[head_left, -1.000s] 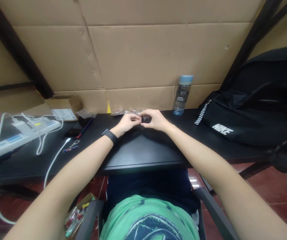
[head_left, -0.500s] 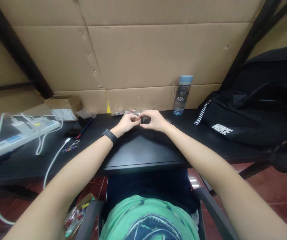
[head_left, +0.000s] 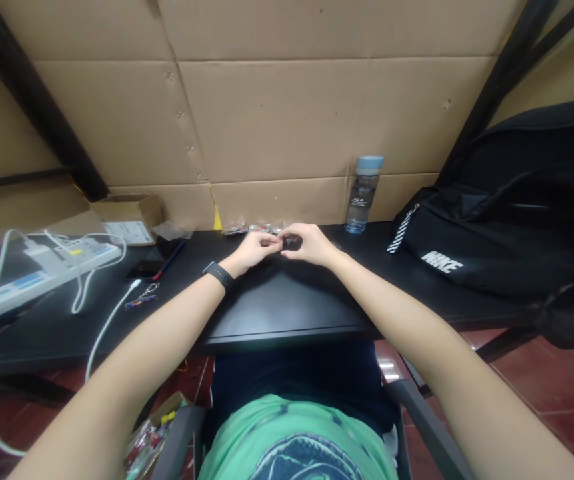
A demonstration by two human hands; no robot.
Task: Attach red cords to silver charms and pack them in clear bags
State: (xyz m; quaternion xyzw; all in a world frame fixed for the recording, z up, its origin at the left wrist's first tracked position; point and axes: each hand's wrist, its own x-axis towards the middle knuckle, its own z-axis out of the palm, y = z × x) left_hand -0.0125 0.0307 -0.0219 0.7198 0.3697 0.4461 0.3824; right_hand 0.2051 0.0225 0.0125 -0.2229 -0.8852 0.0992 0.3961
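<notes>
Both hands meet at the centre of the frame, above the far part of the black desk [head_left: 287, 307]. The left hand [head_left: 253, 248] and the right hand [head_left: 311, 244] pinch a small dark part [head_left: 289, 243] between their fingertips, fingers drawn narrow around it; its exact form is too small to tell.

Risk: the pinch is fingertip-only. A slip would likely drop the part onto the dark desk, where it would be hard to see.

Risk: clear packets [head_left: 253, 228] lie just beyond the hands; a dropped part could roll among them.

Risk: the water bottle [head_left: 361, 195] stands near the right hand, upper right of centre; a wide outward sweep could topple it.
</notes>
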